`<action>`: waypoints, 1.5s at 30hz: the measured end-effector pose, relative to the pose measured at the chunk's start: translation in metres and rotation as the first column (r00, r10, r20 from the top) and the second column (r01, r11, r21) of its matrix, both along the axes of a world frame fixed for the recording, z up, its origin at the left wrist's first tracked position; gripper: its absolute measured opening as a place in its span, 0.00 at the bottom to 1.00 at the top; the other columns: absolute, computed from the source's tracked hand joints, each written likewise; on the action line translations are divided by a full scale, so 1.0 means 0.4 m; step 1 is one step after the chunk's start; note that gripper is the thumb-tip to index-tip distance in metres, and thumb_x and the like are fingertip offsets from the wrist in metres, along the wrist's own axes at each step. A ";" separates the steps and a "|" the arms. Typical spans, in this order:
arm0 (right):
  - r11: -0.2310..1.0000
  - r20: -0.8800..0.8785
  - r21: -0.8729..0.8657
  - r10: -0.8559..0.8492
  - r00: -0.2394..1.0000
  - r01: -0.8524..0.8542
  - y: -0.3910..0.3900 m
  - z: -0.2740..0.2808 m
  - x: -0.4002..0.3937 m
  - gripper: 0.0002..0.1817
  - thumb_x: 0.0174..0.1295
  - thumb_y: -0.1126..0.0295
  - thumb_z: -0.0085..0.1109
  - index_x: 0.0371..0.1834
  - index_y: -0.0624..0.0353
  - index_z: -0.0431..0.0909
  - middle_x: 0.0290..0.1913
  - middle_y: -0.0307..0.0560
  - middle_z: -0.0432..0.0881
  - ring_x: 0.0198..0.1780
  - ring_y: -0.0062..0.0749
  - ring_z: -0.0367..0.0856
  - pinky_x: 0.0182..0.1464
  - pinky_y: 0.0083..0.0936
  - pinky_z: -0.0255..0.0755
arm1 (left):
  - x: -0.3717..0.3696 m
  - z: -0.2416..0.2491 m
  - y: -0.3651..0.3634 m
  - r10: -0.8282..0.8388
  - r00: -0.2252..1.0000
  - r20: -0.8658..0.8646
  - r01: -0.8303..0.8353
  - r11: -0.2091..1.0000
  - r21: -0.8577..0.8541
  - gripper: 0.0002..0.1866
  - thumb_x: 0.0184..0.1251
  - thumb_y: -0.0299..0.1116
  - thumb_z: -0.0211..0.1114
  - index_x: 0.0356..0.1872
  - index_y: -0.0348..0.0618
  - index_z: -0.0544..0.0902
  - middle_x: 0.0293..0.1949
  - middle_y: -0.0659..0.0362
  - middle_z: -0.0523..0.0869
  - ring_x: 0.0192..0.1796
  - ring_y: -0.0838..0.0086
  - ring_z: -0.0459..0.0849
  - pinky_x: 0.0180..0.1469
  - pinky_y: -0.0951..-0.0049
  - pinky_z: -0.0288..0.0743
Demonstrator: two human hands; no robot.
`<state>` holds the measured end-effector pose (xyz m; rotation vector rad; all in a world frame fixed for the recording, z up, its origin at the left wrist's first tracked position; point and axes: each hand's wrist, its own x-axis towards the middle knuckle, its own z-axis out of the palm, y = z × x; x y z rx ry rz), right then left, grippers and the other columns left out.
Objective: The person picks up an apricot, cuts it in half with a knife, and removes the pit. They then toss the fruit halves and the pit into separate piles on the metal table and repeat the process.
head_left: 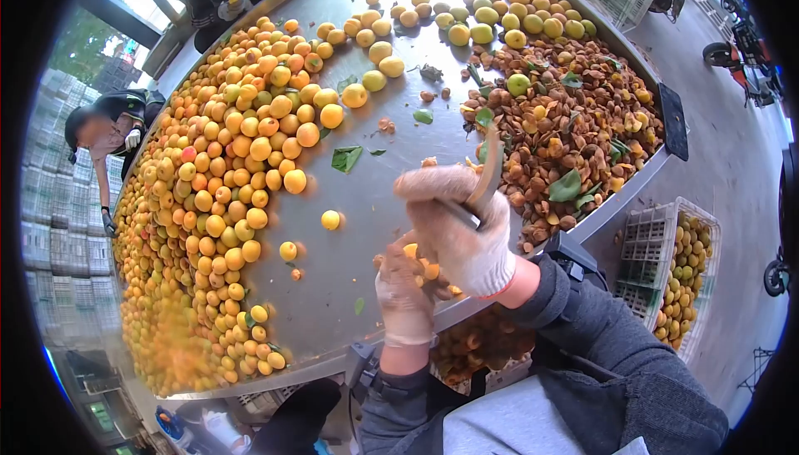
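Observation:
My right hand (pixel 462 234), in a white glove, is closed around a curved, tan-brown tool (pixel 491 168) that sticks up past the fingers; its exact kind does not show. Just below and to the left, my gloved left hand (pixel 404 293) has its fingers curled in around an apricot (pixel 409 250), partly hidden by the right hand. Orange fruit pieces (pixel 431 271) show between the two hands, over the table's near edge. Brown pits and fruit scraps (pixel 574 130) lie heaped beyond my right hand, with green leaves among them.
Apricots (pixel 241 147) cover the left side of the metal table (pixel 391 155). Below its near edge sits a container of fruit halves (pixel 483 343). A white crate of greenish fruit (pixel 682 276) stands at right. Co-workers (pixel 108 130) are along the left and far sides.

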<state>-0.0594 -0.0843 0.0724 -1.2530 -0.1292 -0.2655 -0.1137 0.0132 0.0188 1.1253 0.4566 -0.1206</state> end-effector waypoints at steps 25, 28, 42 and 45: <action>0.938 -0.398 0.243 0.328 0.857 -0.246 -0.055 -0.052 0.079 0.11 0.62 0.76 0.55 0.47 0.54 0.79 0.24 0.34 0.73 0.17 0.17 0.68 0.17 0.19 0.62 | 0.064 -0.075 0.106 0.206 0.971 0.123 -0.161 0.940 -0.302 0.22 0.72 0.46 0.58 0.63 0.51 0.71 0.42 0.57 0.81 0.32 0.75 0.80 0.31 0.81 0.77; 0.740 -0.076 -0.583 0.363 0.929 -0.337 -0.028 -0.076 0.046 0.14 0.56 0.70 0.63 0.47 0.56 0.80 0.34 0.45 0.84 0.32 0.37 0.84 0.40 0.27 0.77 | 0.067 -0.069 0.117 0.181 0.971 0.155 -0.069 0.837 -0.542 0.23 0.70 0.38 0.62 0.63 0.48 0.70 0.49 0.54 0.79 0.44 0.68 0.82 0.45 0.71 0.81; 0.608 -0.073 -0.781 0.137 0.988 -0.142 -0.110 -0.063 0.096 0.17 0.57 0.68 0.64 0.50 0.57 0.79 0.38 0.52 0.85 0.36 0.43 0.85 0.40 0.32 0.78 | -0.135 0.096 0.057 -0.440 0.881 0.174 0.331 0.836 0.438 0.28 0.57 0.30 0.72 0.59 0.41 0.73 0.53 0.52 0.80 0.55 0.62 0.80 0.57 0.65 0.76; 0.687 -0.251 -0.666 0.160 0.955 -0.290 -0.114 -0.038 0.100 0.17 0.58 0.72 0.62 0.52 0.59 0.78 0.38 0.50 0.85 0.29 0.26 0.83 0.29 0.24 0.77 | -0.134 0.145 0.106 -0.686 0.718 0.115 0.439 0.575 0.691 0.31 0.54 0.35 0.74 0.60 0.39 0.74 0.56 0.53 0.79 0.62 0.66 0.74 0.63 0.67 0.68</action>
